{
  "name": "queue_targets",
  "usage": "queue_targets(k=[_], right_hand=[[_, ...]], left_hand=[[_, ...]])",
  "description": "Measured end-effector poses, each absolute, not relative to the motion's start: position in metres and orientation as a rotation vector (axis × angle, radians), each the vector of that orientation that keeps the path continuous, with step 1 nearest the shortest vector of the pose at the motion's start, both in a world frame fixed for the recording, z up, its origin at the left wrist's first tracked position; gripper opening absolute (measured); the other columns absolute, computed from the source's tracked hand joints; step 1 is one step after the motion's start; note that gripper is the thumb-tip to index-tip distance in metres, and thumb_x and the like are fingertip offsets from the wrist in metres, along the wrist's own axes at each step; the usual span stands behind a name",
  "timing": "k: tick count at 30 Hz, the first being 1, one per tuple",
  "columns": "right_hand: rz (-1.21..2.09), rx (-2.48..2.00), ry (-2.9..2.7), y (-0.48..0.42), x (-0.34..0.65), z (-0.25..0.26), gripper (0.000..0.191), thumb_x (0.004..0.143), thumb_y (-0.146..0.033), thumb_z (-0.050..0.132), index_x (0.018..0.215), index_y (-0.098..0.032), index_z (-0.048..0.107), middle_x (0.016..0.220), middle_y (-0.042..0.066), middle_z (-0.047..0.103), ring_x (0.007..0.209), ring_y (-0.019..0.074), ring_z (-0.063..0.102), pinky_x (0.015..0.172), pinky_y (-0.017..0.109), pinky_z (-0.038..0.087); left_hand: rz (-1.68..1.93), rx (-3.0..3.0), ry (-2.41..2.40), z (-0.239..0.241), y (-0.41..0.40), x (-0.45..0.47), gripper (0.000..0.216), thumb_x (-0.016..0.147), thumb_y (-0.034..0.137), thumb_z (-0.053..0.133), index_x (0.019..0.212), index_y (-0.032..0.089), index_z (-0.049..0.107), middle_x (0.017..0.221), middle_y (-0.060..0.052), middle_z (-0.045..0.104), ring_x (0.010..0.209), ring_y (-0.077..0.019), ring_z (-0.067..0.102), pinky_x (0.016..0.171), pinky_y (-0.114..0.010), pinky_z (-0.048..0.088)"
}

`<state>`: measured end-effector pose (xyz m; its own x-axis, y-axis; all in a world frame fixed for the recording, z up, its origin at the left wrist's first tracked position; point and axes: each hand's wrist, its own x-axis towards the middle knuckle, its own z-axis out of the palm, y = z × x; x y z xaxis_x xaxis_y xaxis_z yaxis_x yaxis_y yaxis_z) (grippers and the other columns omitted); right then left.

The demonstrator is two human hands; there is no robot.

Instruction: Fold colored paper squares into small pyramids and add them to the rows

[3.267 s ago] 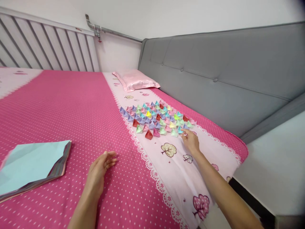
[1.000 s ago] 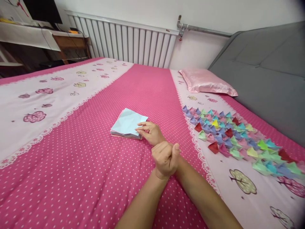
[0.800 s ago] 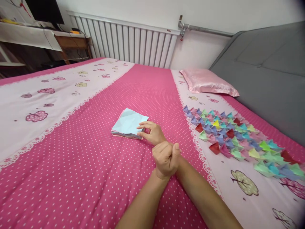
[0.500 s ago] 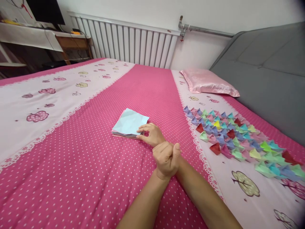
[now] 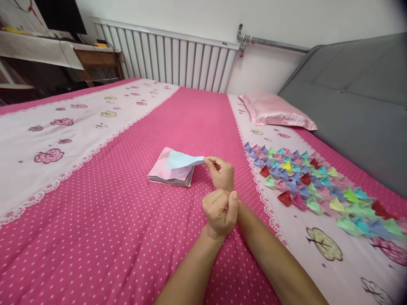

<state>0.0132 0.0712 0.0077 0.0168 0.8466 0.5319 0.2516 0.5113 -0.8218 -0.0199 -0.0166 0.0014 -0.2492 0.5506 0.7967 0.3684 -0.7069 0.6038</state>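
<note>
A stack of coloured paper squares point(image 5: 170, 174) lies on the pink dotted bedspread point(image 5: 127, 203), a pink sheet now on top. My right hand point(image 5: 222, 173) pinches the corner of a light blue sheet point(image 5: 182, 159) and holds it lifted off the stack. My left hand point(image 5: 220, 212) rests just in front of it as a loose fist with the thumb up and nothing visible in it. To the right, many small folded paper boats point(image 5: 305, 180) in several colours stand in rows on the pale strip of the cover.
A pink satin pillow point(image 5: 276, 111) lies at the head of the bed against a grey padded headboard point(image 5: 359, 106). A white radiator point(image 5: 168, 59) runs along the far wall. A wooden desk point(image 5: 95, 59) stands at the back left.
My right hand went from the boats to the paper stack, pinched the top blue sheet and has now lifted it off, baring a pink sheet. My left hand closed into a fist.
</note>
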Motion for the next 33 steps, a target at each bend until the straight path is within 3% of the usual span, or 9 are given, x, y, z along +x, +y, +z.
queue_targets(k=[5, 13, 17, 18, 20, 23, 27, 30, 33], right_hand=[[0.534, -1.066, -1.622, 0.039, 0.086, 0.015, 0.017, 0.079, -0.03, 0.057, 0.086, -0.018, 0.068, 0.086, 0.005, 0.07, 0.079, 0.0168, 0.065, 0.075, 0.03, 0.052], [0.642, -1.313, -1.903, -0.011, 0.172, -0.015, 0.013, 0.076, -0.032, 0.06, 0.077, -0.022, 0.068, 0.084, 0.007, 0.07, 0.078, 0.0211, 0.065, 0.07, 0.034, 0.052], [0.398, -1.551, -1.767, -0.016, 0.177, 0.005, 0.024, 0.078, -0.041, 0.056, 0.087, -0.022, 0.067, 0.093, 0.009, 0.068, 0.066, 0.0197, 0.062, 0.062, 0.035, 0.051], [0.338, -1.597, -1.691, -0.015, 0.173, 0.012, 0.028, 0.08, -0.041, 0.052, 0.093, -0.022, 0.066, 0.096, 0.009, 0.067, 0.07, 0.0205, 0.062, 0.066, 0.037, 0.05], [0.372, -1.575, -1.597, -0.011, 0.154, 0.024, 0.036, 0.085, -0.042, 0.044, 0.111, -0.021, 0.059, 0.113, 0.01, 0.061, 0.097, 0.0235, 0.059, 0.084, 0.04, 0.047], [0.59, -1.371, -1.586, 0.004, 0.114, 0.021, 0.048, 0.089, -0.043, 0.035, 0.132, -0.021, 0.037, 0.138, 0.008, 0.041, 0.127, 0.0196, 0.037, 0.103, 0.039, 0.032], [0.709, -1.311, -1.614, 0.028, 0.079, -0.019, 0.058, 0.091, -0.046, 0.027, 0.14, -0.017, 0.022, 0.146, 0.01, 0.026, 0.135, 0.0177, 0.022, 0.109, 0.037, 0.023], [0.718, -1.427, -1.76, 0.039, 0.079, -0.048, 0.059, 0.091, -0.048, 0.02, 0.141, -0.016, 0.021, 0.147, 0.01, 0.024, 0.137, 0.019, 0.015, 0.112, 0.043, 0.012], [0.673, -1.508, -1.911, 0.043, 0.086, -0.058, 0.061, 0.091, -0.049, 0.015, 0.14, -0.013, 0.024, 0.146, 0.011, 0.024, 0.137, 0.0202, 0.015, 0.111, 0.044, 0.01]], left_hand=[[2.079, 1.892, 1.129, 0.002, -0.016, -0.02, 0.026, 0.081, 0.013, 0.048, 0.057, 0.015, 0.057, 0.05, 0.0, 0.056, 0.047, -0.0084, 0.05, 0.05, -0.022, 0.038], [2.074, 1.824, 1.182, 0.003, -0.012, -0.024, 0.026, 0.082, 0.012, 0.048, 0.059, 0.016, 0.059, 0.053, 0.001, 0.058, 0.049, -0.0077, 0.053, 0.053, -0.02, 0.04], [1.959, 1.804, 1.385, 0.002, -0.003, -0.027, 0.024, 0.085, 0.018, 0.045, 0.065, 0.016, 0.06, 0.058, -0.001, 0.059, 0.056, -0.0102, 0.056, 0.058, -0.023, 0.043], [1.89, 1.856, 1.434, 0.001, 0.0, -0.026, 0.022, 0.085, 0.02, 0.045, 0.071, 0.016, 0.061, 0.067, -0.003, 0.062, 0.065, -0.0122, 0.059, 0.064, -0.025, 0.046], [1.717, 2.032, 1.494, -0.003, 0.007, -0.022, 0.02, 0.086, 0.022, 0.043, 0.09, 0.016, 0.062, 0.095, -0.009, 0.065, 0.093, -0.0175, 0.059, 0.082, -0.032, 0.046], [1.352, 2.354, 1.469, -0.017, 0.018, -0.012, 0.036, 0.088, 0.02, 0.035, 0.12, 0.011, 0.049, 0.13, -0.016, 0.047, 0.123, -0.0214, 0.041, 0.101, -0.039, 0.035], [0.871, 2.546, 1.479, -0.047, 0.028, -0.005, 0.05, 0.087, 0.02, 0.032, 0.135, 0.007, 0.032, 0.141, -0.018, 0.033, 0.134, -0.0243, 0.023, 0.106, -0.043, 0.028], [0.542, 2.583, 1.553, -0.06, 0.031, -0.007, 0.056, 0.083, 0.021, 0.037, 0.137, 0.007, 0.029, 0.144, -0.017, 0.028, 0.134, -0.0284, 0.019, 0.107, -0.045, 0.025], [0.374, 2.609, 1.607, -0.059, 0.029, -0.008, 0.058, 0.082, 0.023, 0.038, 0.138, 0.007, 0.029, 0.145, -0.016, 0.025, 0.135, -0.029, 0.019, 0.108, -0.045, 0.02]])
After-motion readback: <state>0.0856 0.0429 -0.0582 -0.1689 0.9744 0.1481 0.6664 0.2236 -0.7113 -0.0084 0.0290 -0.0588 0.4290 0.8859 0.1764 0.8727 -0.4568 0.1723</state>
